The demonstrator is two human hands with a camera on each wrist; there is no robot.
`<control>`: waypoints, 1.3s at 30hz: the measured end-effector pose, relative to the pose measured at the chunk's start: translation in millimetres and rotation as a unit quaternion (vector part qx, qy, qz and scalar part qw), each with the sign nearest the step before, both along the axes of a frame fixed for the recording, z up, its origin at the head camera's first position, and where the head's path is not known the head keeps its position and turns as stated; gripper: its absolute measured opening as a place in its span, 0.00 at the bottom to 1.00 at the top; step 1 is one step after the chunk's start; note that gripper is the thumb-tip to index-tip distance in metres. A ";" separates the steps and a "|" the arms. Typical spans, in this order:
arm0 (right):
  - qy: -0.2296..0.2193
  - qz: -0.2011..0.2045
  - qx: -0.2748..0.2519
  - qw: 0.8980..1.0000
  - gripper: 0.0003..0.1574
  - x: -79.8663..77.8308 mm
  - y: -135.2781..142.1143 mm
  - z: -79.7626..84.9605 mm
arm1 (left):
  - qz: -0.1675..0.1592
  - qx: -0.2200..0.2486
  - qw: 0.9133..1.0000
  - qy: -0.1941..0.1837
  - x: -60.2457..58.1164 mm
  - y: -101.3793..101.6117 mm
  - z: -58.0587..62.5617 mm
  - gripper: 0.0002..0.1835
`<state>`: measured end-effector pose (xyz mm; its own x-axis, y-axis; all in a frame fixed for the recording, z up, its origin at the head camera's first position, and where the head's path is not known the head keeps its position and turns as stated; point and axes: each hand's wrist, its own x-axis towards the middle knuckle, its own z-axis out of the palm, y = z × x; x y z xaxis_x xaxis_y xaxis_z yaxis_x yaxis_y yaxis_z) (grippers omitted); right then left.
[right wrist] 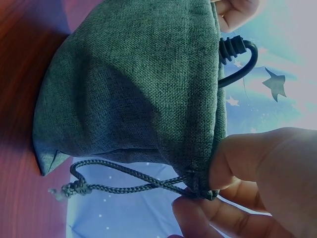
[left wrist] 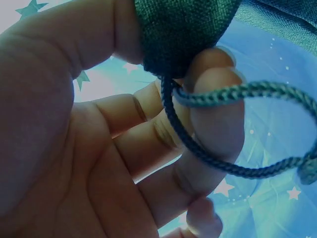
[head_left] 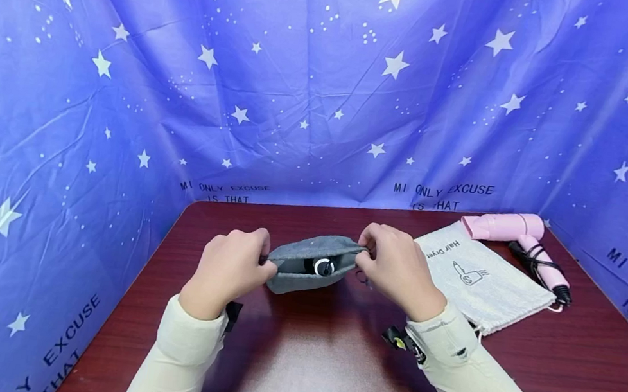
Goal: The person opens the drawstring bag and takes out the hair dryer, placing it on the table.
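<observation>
A grey drawstring pouch (head_left: pixel 306 266) sits on the dark red table (head_left: pixel 329 366), its mouth pulled wide between my two hands. My left hand (head_left: pixel 231 269) pinches the pouch's left rim (left wrist: pixel 173 34), and the braided grey cord (left wrist: pixel 233 94) loops over its fingers. My right hand (head_left: pixel 396 267) pinches the right rim (right wrist: pixel 203 183) beside the knotted cord (right wrist: pixel 114 181). Inside the opening shows a black and white round object (head_left: pixel 324 266) with a black cable (right wrist: pixel 240 62) sticking out.
A white cloth bag (head_left: pixel 481 280) printed "Hair Dryer" lies flat to the right. Beyond it rests a pink hair dryer (head_left: pixel 510 230) with a black cord (head_left: pixel 539 264). Blue star-printed cloth walls surround the table on three sides.
</observation>
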<state>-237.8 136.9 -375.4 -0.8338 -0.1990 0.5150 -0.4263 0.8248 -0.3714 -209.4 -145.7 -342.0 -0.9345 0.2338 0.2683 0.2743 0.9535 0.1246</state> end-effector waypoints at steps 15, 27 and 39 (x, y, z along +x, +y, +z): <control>-0.038 0.004 0.012 0.999 0.09 0.8 2.8 0.3 | -0.005 0.012 1.000 -0.010 -0.3 2.1 -1.8 0.09; -0.050 -0.007 0.030 0.998 0.07 -4.8 1.8 -6.3 | 0.003 -0.004 1.000 -0.028 -7.3 6.2 -10.9 0.11; -0.081 -0.019 0.067 0.994 0.06 -10.5 3.8 -14.7 | -0.042 -0.036 0.997 -0.048 -5.6 18.6 -19.2 0.14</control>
<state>-248.3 140.6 -390.1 -0.9116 -0.2244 0.3444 -0.3381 0.8858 -0.3178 -215.0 -127.1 -361.2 -0.9317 0.3273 0.1575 0.3431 0.9354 0.0856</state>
